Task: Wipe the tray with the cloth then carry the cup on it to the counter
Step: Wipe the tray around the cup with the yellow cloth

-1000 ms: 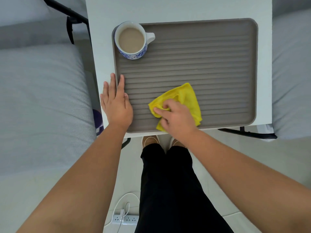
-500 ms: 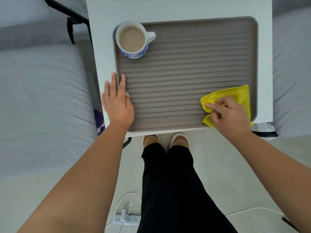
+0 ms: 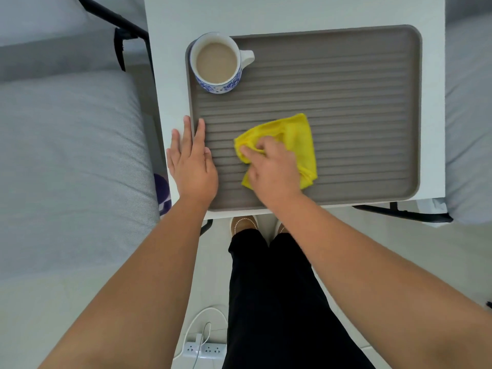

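A grey ribbed tray lies on a small white table. In the tray's far left corner stands a white and blue cup full of a beige drink, its handle pointing right. My right hand grips a bunched yellow cloth and presses it on the tray's near left part. My left hand lies flat with straight fingers on the tray's left rim and the table beside it.
Grey cushioned seats flank the table on the left and right. Black metal frame bars run beside the table. My legs and shoes are below the table's near edge, and a white power strip with a cable lies on the floor.
My right hand swept the cloth from the tray's near middle to its near right corner, then back to the near left part. My left hand stayed put on the rim.
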The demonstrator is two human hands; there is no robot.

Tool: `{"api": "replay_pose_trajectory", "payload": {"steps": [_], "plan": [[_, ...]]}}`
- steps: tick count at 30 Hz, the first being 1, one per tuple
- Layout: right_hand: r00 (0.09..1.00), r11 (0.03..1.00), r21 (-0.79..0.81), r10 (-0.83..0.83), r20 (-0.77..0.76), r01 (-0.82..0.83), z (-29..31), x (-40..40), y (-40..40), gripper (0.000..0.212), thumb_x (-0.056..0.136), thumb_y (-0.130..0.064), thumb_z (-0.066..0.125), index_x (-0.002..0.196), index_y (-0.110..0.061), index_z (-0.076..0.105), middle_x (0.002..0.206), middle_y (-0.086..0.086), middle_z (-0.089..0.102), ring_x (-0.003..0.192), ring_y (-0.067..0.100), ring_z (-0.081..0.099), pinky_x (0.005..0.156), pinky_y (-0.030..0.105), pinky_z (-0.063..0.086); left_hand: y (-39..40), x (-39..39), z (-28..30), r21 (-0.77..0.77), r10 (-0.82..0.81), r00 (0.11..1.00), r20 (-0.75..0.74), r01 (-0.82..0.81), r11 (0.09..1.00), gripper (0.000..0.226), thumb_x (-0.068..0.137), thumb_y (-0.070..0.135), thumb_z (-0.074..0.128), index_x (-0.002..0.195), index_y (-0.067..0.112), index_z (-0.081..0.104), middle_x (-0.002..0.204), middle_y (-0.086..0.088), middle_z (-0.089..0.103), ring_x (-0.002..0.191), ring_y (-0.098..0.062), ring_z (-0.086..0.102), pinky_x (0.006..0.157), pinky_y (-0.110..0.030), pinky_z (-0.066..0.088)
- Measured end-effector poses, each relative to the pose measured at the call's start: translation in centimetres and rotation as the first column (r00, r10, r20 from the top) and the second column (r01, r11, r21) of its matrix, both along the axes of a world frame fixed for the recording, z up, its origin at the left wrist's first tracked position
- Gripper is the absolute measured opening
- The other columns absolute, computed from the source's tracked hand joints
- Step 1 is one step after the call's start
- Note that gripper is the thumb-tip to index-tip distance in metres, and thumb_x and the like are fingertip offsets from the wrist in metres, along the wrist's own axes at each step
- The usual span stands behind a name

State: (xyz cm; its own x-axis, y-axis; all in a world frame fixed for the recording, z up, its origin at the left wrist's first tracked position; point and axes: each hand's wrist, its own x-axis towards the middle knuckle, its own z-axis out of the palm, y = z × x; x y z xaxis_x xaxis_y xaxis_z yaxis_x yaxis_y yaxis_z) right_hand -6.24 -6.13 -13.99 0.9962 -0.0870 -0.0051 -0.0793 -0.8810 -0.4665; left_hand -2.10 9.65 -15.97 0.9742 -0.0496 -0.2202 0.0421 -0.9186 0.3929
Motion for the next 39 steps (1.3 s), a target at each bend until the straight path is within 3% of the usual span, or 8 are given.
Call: {"api": "replay_pose_trajectory", "payload": {"steps": [3,7,11,16,21,29,33,39], "plan": [[0.986,0.981,-0.114,0.150,-0.070,-0.157,0.3,1.5,1.8,0.037,0.065,-0.015,0.070,0.101,-0.023,0.073,0.093,0.008,0.063,0.073,0.031,0.058,0.059,0.035,0.040,0.0,0.0,0.0,-0.009,0.002,1.000,0.002,-0.002,1.000,0.055,0.099,0.018,0.030,0.152,0.033,0.024,0.162,0.007,0.013,0.149,-0.026,0.008,0.119,-0.044,0.008],[0.973,0.952,-0.204,0.218,-0.068,-0.228,0.4,1.2,-1.0,0.035,0.065,-0.018,0.069,0.098,-0.024,0.073,0.091,0.007,0.064,0.071,0.031,0.059,0.059,0.035,0.042,0.1,0.0,0.1,-0.010,-0.006,1.000,-0.001,0.006,1.000,0.055,0.099,0.019,0.030,0.152,0.033,0.024,0.162,0.007,0.013,0.149,-0.026,0.008,0.119,-0.043,0.008],[0.989,0.966,-0.217,0.129,-0.066,-0.141,0.6,-0.9,-6.5,0.036,0.071,-0.021,0.051,0.099,-0.021,0.074,0.089,0.010,0.063,0.071,0.032,0.059,0.059,0.036,0.041,0.1,0.0,0.3,-0.001,-0.014,1.000,-0.023,0.014,1.000,0.055,0.101,0.020,0.027,0.153,0.034,0.020,0.163,0.008,0.009,0.150,-0.024,0.004,0.119,-0.041,0.004],[0.993,0.970,-0.228,-0.104,-0.054,0.089,0.6,-3.6,-13.1,0.036,0.077,-0.018,0.048,0.102,-0.018,0.073,0.090,0.013,0.061,0.071,0.037,0.058,0.056,0.040,0.044,0.0,0.0,0.5,-0.002,-0.011,1.000,-0.023,0.011,1.000,0.053,0.102,0.020,0.028,0.153,0.034,0.021,0.163,0.007,0.010,0.150,-0.024,0.005,0.120,-0.044,0.006],[0.961,0.957,-0.096,-0.275,0.010,0.275,-0.1,-3.7,-10.7,0.038,0.075,-0.014,0.046,0.101,-0.014,0.073,0.092,0.016,0.062,0.072,0.038,0.060,0.060,0.042,0.049,-0.1,0.0,0.5,0.006,-0.006,1.000,-0.026,0.006,1.000,0.054,0.102,0.020,0.029,0.153,0.034,0.020,0.163,0.008,0.009,0.150,-0.023,0.004,0.120,-0.045,0.006],[0.997,0.998,-0.057,0.030,-0.067,-0.033,0.5,2.6,2.4,0.036,0.070,-0.020,0.051,0.098,-0.021,0.073,0.091,0.008,0.061,0.076,0.031,0.058,0.061,0.036,0.037,0.0,0.0,0.3,-0.030,0.003,1.000,0.003,-0.002,1.000,0.055,0.099,0.016,0.033,0.151,0.032,0.026,0.162,0.006,0.016,0.149,-0.026,0.010,0.118,-0.047,0.011],[0.984,0.980,-0.096,0.170,-0.054,-0.175,0.5,3.5,2.2,0.038,0.072,-0.026,0.046,0.097,-0.025,0.074,0.091,0.006,0.062,0.074,0.030,0.058,0.061,0.036,0.039,0.1,0.0,0.3,-0.049,-0.005,1.000,0.004,0.005,0.999,0.056,0.098,0.015,0.033,0.151,0.032,0.028,0.162,0.006,0.017,0.149,-0.026,0.010,0.118,-0.047,0.010],[0.999,0.992,-0.126,0.030,-0.014,-0.032,-0.2,0.5,-6.6,0.033,0.073,-0.019,0.053,0.097,-0.025,0.074,0.088,0.009,0.062,0.071,0.033,0.058,0.057,0.039,0.047,0.2,-0.1,0.4,-0.029,-0.017,1.000,-0.014,0.016,0.999,0.056,0.100,0.017,0.030,0.152,0.034,0.023,0.162,0.008,0.012,0.150,-0.023,0.005,0.120,-0.043,0.006]]}}
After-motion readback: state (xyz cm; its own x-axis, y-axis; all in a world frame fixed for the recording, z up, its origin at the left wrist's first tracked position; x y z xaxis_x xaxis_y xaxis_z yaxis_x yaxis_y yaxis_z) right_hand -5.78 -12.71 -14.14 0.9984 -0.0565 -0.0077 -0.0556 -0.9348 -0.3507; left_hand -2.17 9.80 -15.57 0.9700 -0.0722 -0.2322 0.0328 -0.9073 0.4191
